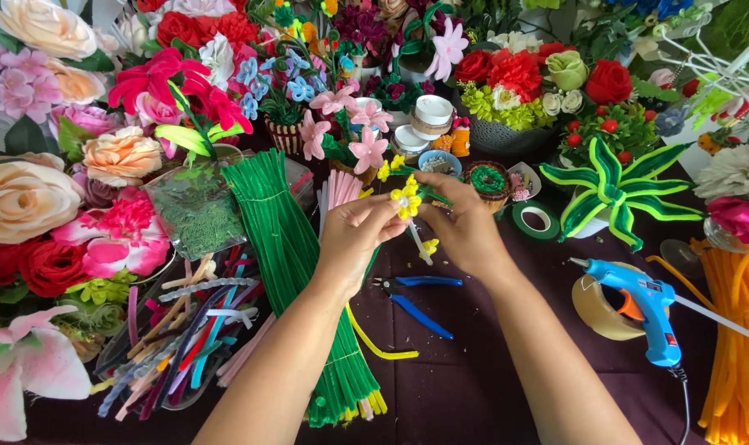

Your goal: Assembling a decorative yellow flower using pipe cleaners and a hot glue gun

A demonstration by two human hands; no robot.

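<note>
**Two hands hold a small yellow flower**

Both arms reach up from the bottom edge to the middle of the dark tabletop. Left hand and right hand meet there, above the tabletop. Their fingers pinch a little yellow flower made of fuzzy wire. One more small yellow flower hangs just under the hands. Below them lie blue pliers and a bent yellow wire. A big bunch of green fuzzy wires lies to the left, next to a pile of mixed colour wires. On the right sits a blue glue gun beside a roll of tape and orange wires. A green tape ring lies near the right hand. Many bright flowers stand all around.
</note>
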